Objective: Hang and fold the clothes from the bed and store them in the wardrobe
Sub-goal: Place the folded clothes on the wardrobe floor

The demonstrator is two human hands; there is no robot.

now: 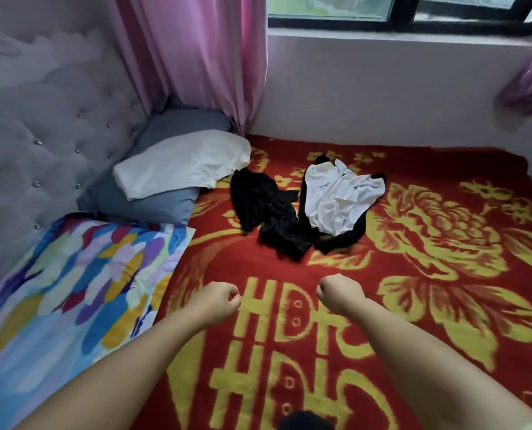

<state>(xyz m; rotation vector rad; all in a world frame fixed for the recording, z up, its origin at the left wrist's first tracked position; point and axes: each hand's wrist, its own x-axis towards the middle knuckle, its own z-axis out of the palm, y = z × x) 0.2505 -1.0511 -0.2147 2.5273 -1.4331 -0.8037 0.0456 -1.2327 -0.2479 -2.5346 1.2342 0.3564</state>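
A crumpled black garment (264, 206) lies on the red and yellow blanket (413, 305) in the middle of the bed. Beside it on the right lies a white garment (340, 197) on top of more black cloth (342, 240). My left hand (219, 299) and my right hand (340, 293) are both stretched out over the blanket, nearer to me than the clothes. Each is curled into a fist and holds nothing. Neither hand touches the garments. No wardrobe or hanger is in view.
A white pillow (180, 166) lies on a grey-blue pillow (140, 200) at the padded headboard (41, 135). A colourful patterned quilt (72, 290) covers the bed's left side. Pink curtains (190, 57) hang in the corner. A wall and window (382, 13) run behind the bed.
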